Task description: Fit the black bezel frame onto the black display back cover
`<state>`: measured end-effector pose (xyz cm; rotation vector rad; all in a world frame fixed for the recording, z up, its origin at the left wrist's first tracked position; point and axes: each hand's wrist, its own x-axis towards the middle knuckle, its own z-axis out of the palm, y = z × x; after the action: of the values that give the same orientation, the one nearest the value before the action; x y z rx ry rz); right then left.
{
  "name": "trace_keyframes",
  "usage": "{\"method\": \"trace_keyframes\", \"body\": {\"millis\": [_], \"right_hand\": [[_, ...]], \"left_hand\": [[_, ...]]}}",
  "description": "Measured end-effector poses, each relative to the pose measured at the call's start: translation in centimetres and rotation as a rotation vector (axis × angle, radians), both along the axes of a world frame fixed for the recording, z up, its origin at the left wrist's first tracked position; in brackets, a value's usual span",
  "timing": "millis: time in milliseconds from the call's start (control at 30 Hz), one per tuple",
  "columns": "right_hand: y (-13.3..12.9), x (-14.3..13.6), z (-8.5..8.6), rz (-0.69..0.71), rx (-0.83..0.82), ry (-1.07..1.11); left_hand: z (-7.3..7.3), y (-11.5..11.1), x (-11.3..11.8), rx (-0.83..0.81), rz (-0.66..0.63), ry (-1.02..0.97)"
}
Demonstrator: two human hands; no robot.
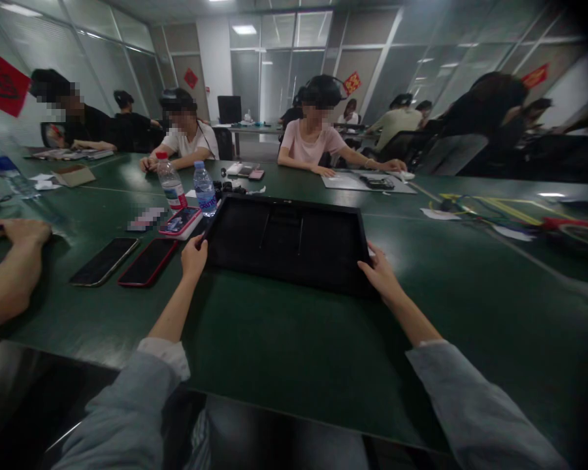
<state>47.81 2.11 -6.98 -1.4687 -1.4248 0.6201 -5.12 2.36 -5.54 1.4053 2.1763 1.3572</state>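
Note:
A wide black tray-like frame [284, 251] with a raised rim lies over the green table, its inside facing up. My left hand [195, 256] grips its left edge, thumb on top and the other fingers mostly hidden. At the opposite side, my right hand [378, 269] is closed on the right edge, its thumb over the rim. Two thin straight lines and a small raised block show inside the frame. Whether its underside rests on the table cannot be made out.
Left of the frame lie a red-edged phone [148, 262], a dark phone [104, 262] and a pink-cased phone [180, 221]. Two bottles [205, 189] [170, 183] stand behind them. Another person's arm [12, 267] rests at far left. Cables [475, 212] lie right.

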Motion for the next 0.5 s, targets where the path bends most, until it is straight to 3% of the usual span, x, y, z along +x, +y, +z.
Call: {"method": "trace_keyframes", "body": {"millis": [133, 400, 500], "right_hand": [[2.0, -0.8, 1.4, -0.079, -0.170, 0.282], [1.3, 0.0, 1.0, -0.163, -0.045, 0.328], [0.3, 1.6, 1.1, -0.279, -0.034, 0.325]], "left_hand": [[0.0, 0.1, -0.1, -0.027, 0.008, 0.001], [0.1, -0.4, 0.1, -0.087, -0.069, 0.072], [0.2, -0.8, 0.2, -0.109, -0.103, 0.091]]}}
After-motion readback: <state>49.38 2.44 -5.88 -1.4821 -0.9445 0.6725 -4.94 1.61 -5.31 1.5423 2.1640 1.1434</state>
